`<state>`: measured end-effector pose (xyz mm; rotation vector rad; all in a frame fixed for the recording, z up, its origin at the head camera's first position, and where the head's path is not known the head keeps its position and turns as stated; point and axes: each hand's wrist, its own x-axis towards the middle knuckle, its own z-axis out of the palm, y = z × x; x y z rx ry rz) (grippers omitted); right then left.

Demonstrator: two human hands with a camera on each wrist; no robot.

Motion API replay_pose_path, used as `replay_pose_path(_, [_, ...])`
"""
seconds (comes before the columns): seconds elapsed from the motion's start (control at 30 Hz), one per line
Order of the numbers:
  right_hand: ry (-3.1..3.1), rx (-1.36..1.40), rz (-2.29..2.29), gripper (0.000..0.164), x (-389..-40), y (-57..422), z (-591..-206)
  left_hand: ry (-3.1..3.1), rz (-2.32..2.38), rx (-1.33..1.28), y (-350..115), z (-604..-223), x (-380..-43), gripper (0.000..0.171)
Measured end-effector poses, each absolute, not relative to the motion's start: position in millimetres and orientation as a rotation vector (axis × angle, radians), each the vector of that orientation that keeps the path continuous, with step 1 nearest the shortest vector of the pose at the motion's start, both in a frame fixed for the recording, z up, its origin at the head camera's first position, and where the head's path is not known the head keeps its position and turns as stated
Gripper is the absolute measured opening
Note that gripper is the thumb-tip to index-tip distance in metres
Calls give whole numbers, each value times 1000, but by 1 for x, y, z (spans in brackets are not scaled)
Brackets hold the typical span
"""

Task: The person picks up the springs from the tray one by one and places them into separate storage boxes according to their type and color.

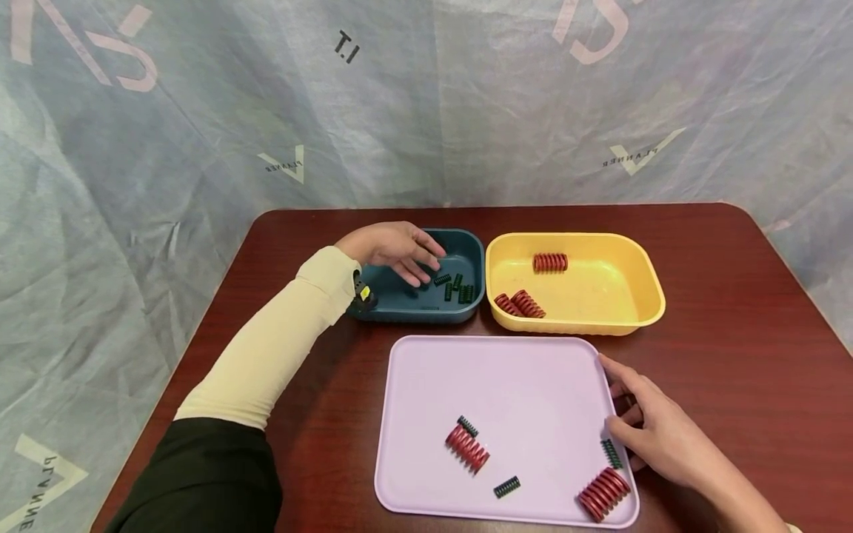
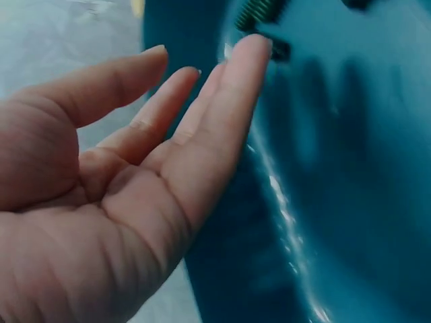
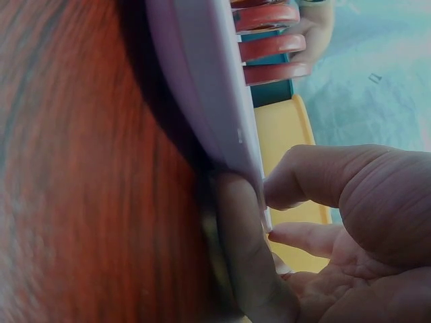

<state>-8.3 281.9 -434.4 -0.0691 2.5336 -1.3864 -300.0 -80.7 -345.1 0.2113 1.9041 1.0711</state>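
Observation:
My left hand [image 1: 400,253] hovers over the dark teal bin [image 1: 426,317], fingers spread and nothing held. Small green springs [image 1: 466,294] lie in that bin; in the left wrist view a green spring [image 2: 261,13] shows beyond the fingertips. My right hand [image 1: 656,422] pinches the right rim of the lilac tray [image 1: 506,385], thumb on top and a finger beneath, as the right wrist view shows. On the tray a large red spring [image 1: 468,448] touches a small green one. Another red spring [image 1: 603,494] lies in the near right corner, below a green spring [image 1: 611,454].
Right of the teal bin stands a yellow bin [image 1: 600,326] holding 3 red springs, one of them a red spring [image 1: 550,263] at its back. A loose green spring [image 1: 507,486] lies near the tray's front edge. Behind the brown table [image 1: 733,296] hangs grey sheeting [image 1: 453,111].

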Motion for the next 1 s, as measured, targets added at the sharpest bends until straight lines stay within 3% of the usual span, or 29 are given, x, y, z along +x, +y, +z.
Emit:
replay_pose_path(0.57, [2557, -75, -1347, 83, -9, 283, -435, 1756, 1238, 624, -89, -324, -219, 45])
replay_pose_path(1.0, [2550, -76, -1351, 83, -9, 283, -435, 1576, 1209, 597, -79, -375, -149, 40])
